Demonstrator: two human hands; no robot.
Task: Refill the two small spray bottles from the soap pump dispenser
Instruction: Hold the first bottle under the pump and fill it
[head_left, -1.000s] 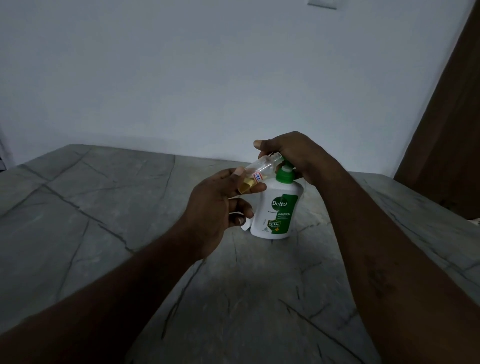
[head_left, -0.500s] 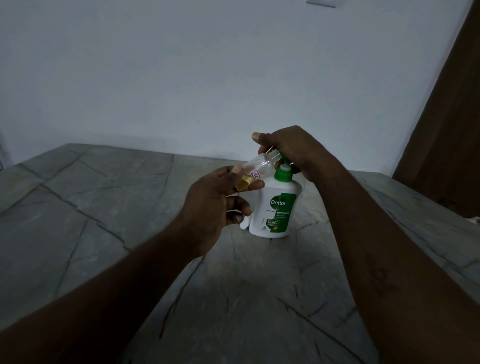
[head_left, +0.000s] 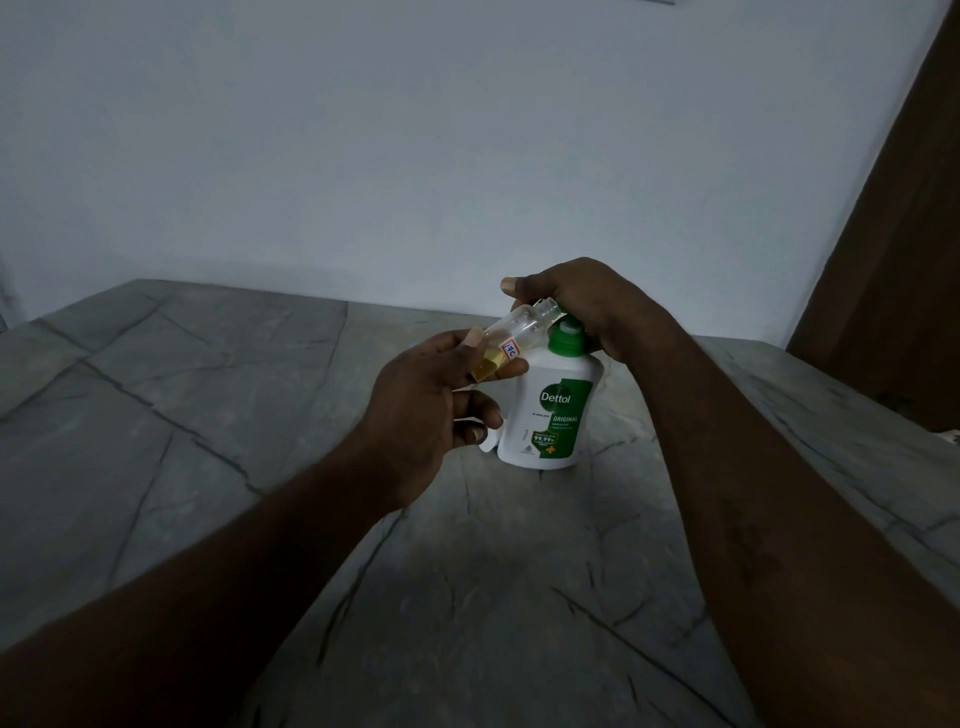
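Small clear plastic spray bottle (head_left: 511, 340), a little yellow liquid inside: location?
— Tilted in your left hand (head_left: 431, 410), thumb and fingers pinching its lower end, open neck up beside the pump.
White plastic soap pump dispenser (head_left: 550, 415), green collar?
— Upright on the grey veined stone table (head_left: 208, 415); your right hand (head_left: 587, 306) covers its pump head, fingers curled around it.

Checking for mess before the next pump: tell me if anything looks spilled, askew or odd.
No spill shows on the table. The small bottle, pinched by the left hand, lies tilted, its mouth at the dispenser pump under the right hand, which suits filling. A white thing by the dispenser's base is mostly hidden.
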